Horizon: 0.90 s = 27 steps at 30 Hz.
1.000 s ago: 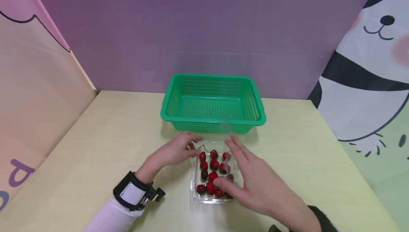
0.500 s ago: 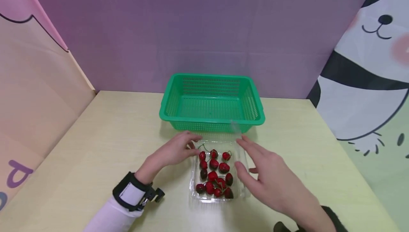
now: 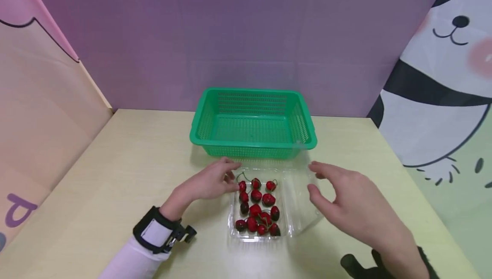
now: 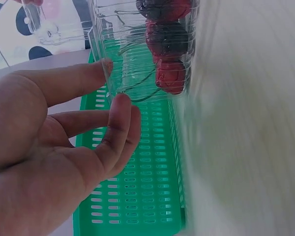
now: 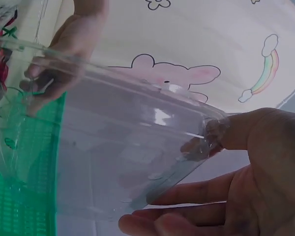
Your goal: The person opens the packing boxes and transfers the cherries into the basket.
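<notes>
A clear plastic clamshell box [image 3: 253, 239] holds several dark red cherries [image 3: 256, 195], some with stems, on the table. Its transparent lid [image 3: 301, 198] is hinged along the right side and leans outward. At the box's back left corner my left hand [image 3: 213, 180] holds the rim with thumb and fingers. The left wrist view shows its fingertips [image 4: 120, 101] on the clear wall. On the other side, my right hand [image 3: 347, 198] holds the lid's free edge. In the right wrist view the thumb lies against the lid [image 5: 137, 132], the other fingers near its lower edge.
Behind the box stands a green plastic basket [image 3: 253, 144] with slotted walls and nothing in it. A purple cloth [image 3: 246, 35] hangs behind the pale wooden table [image 3: 153, 142]. Printed cloths with cartoon figures flank both sides.
My right hand has moved to the right, swinging the lid away from over the cherries. My left hand has stayed at the box's corner.
</notes>
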Motion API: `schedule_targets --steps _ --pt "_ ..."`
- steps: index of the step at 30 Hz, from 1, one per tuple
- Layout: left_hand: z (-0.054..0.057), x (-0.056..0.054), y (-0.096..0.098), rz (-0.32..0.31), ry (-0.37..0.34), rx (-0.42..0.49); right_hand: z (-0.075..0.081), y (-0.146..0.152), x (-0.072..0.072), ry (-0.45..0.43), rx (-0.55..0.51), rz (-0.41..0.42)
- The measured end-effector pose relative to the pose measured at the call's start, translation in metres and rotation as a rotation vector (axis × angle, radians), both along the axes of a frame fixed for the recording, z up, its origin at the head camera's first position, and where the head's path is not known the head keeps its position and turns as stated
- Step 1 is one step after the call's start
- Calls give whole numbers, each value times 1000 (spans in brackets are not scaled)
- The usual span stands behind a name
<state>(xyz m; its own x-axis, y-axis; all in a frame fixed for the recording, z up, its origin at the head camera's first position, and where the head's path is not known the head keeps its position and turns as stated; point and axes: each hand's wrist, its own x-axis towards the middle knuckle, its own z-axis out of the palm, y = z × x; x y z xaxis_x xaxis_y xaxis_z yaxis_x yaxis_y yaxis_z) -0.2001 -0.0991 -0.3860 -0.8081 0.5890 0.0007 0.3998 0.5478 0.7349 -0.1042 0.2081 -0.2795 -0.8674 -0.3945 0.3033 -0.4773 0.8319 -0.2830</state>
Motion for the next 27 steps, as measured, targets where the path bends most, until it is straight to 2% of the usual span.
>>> schedule_targets --steps 7,13,18,24,27 --pt "-1 0 -1 11 -17 21 0 11 -4 73 39 3" --pt "0 0 0 38 -2 30 -3 26 -9 39 78 -21" --pt "1 0 1 76 20 24 -8 37 -14 -17 148 -37" --pt "2 -1 2 99 29 7 -13 46 -24 -175 210 -75" --pt "3 -1 2 107 30 2 -15 50 -28 -226 235 -97"
